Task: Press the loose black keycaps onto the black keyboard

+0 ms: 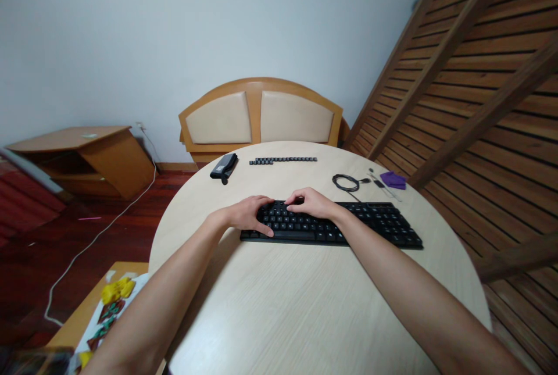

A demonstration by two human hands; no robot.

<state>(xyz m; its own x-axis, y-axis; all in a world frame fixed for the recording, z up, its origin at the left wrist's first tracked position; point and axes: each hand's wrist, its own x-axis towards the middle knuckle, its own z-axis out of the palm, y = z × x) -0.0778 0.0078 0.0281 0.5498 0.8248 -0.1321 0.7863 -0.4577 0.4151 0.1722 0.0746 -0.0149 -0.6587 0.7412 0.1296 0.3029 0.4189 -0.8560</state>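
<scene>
A black keyboard [300, 227] lies flat across the middle of the round table. My left hand [248, 213] holds its left end, the thumb on the front rows and the fingers reaching to the top row. Just to the right, my right hand [313, 203] is bent over the keyboard's upper rows. Its thumb and index finger are closed together at the keys; whatever is between them is too small to make out. Towards the back of the table, loose dark keycaps [285, 160] lie in a long row with a shorter row beside it.
A black pouch [224, 167] lies at the table's back left. To the right are a coiled cable [346, 182], a purple cloth [393, 180] and thin small tools [383, 186]. Wooden slats [471, 84] lean close on the right; a headboard [261, 113] stands behind.
</scene>
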